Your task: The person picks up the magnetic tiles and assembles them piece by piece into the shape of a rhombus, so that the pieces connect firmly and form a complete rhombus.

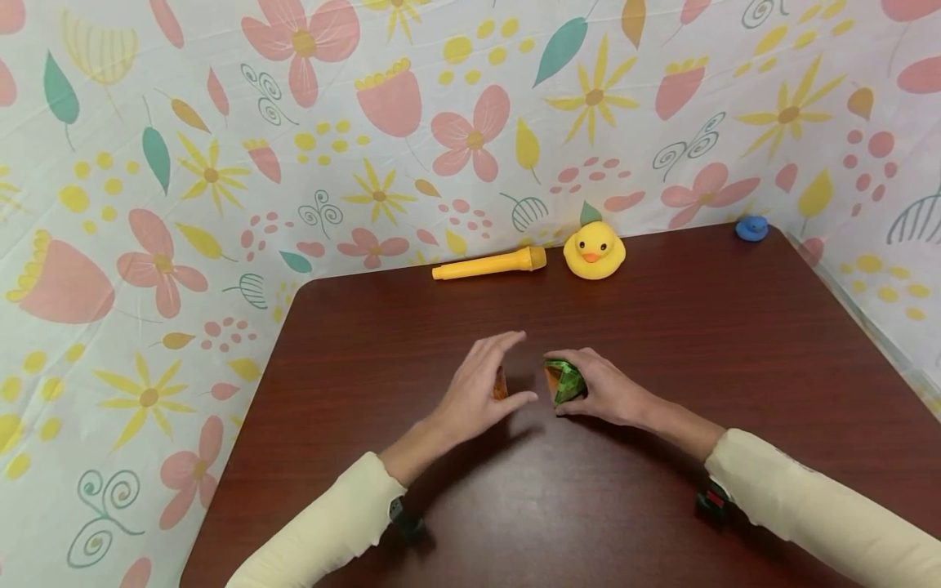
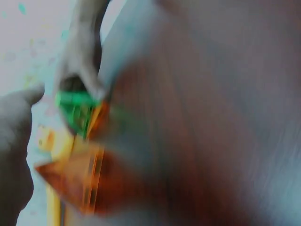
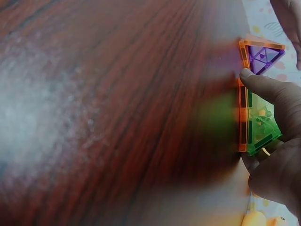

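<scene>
My right hand (image 1: pixel 606 388) holds a small shape of see-through green and orange magnetic tiles (image 3: pixel 261 125) between thumb and fingers, low over the table. Facing it, my left hand (image 1: pixel 470 392) has its fingers stretched forward and the thumb held apart. Between that thumb and fingers an orange tile piece (image 1: pixel 500 384) shows, mostly hidden by the hand. The left wrist view gives it a pointed shape (image 2: pixel 82 181), blurred, apart from the thumb side of the hand. In the right wrist view a purple triangular tile (image 3: pixel 263 57) sits within its orange frame.
Along the back edge of the dark wooden table (image 1: pixel 353 343) lie a yellow toy microphone (image 1: pixel 488 264) and a yellow rubber duck (image 1: pixel 594 251). A small blue duck (image 1: pixel 751 229) sits at the far right corner. A flower-patterned cloth (image 1: pixel 412 131) hangs behind.
</scene>
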`<act>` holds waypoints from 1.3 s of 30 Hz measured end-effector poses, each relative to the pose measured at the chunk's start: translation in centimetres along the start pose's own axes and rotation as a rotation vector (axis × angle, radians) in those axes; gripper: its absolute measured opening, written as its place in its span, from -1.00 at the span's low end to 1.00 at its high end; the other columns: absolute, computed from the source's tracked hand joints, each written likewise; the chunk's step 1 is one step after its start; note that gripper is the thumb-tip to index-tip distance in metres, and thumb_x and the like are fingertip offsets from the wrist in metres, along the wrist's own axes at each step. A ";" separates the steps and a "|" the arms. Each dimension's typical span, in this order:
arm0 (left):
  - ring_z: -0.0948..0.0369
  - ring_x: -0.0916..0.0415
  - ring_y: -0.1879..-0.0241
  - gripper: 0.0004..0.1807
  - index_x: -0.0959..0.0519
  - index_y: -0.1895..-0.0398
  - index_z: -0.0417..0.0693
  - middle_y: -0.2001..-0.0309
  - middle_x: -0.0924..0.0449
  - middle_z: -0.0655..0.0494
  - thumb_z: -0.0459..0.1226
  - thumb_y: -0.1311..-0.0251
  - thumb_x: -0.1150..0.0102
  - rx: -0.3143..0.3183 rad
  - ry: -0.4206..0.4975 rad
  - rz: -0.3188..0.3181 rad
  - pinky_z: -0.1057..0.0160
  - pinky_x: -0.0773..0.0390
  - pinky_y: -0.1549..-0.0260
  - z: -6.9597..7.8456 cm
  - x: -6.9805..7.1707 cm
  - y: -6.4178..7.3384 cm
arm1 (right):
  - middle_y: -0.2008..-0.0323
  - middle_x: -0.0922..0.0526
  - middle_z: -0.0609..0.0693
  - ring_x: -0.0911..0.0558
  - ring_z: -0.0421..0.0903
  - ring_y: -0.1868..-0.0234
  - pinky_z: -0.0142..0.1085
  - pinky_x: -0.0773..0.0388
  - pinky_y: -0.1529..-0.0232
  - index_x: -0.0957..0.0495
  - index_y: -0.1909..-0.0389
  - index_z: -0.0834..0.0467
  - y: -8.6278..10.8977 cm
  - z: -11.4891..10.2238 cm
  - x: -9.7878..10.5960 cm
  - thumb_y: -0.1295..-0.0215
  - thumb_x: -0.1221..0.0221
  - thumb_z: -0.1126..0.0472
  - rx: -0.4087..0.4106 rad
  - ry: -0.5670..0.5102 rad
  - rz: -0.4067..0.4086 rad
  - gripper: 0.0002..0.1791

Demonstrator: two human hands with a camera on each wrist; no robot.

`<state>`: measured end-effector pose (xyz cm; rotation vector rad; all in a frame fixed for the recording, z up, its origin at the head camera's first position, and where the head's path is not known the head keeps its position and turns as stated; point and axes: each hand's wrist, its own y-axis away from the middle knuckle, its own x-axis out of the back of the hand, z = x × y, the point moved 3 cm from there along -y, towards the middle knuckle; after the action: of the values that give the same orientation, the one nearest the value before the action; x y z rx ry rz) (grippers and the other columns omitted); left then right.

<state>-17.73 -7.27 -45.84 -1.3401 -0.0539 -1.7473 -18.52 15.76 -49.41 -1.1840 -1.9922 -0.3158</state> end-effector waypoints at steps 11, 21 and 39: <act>0.07 -0.27 -0.49 0.34 -0.06 -0.72 0.00 -0.59 -0.27 0.11 0.26 0.02 -0.63 0.138 -0.062 -0.201 -0.13 -0.30 -0.44 -5.0 -0.3 1.8 | -0.14 -0.62 0.17 -0.50 0.20 -0.18 0.10 -0.56 -0.07 -0.46 -0.41 0.28 -0.2 0.2 -0.2 -0.04 -0.67 0.21 0.007 -0.001 0.002 -0.09; 0.11 -0.43 -0.33 0.23 -0.21 -0.64 -0.07 -0.43 -0.46 0.20 0.31 -0.03 -0.56 0.153 -0.116 -0.241 -0.04 -0.41 -0.35 -6.1 -1.5 3.2 | -0.14 -0.61 0.16 -0.49 0.20 -0.18 0.09 -0.57 -0.04 -0.47 -0.40 0.25 -0.2 0.1 -0.3 -0.06 -0.66 0.21 -0.016 -0.002 -0.006 -0.12; 0.12 -0.50 -0.18 -0.02 -0.34 -0.55 0.01 -0.29 -0.56 0.13 0.16 -0.15 -0.56 0.159 -0.126 -0.250 0.01 -0.52 -0.25 -6.2 -1.1 3.7 | -0.13 -0.60 0.16 -0.50 0.18 -0.16 0.07 -0.59 -0.01 -0.48 -0.40 0.23 0.0 0.1 -0.4 -0.08 -0.65 0.22 -0.018 -0.009 0.009 -0.15</act>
<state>-19.92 -12.03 -51.02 -1.3703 -0.4388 -1.8185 -18.49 15.57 -49.76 -1.2069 -1.9953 -0.3247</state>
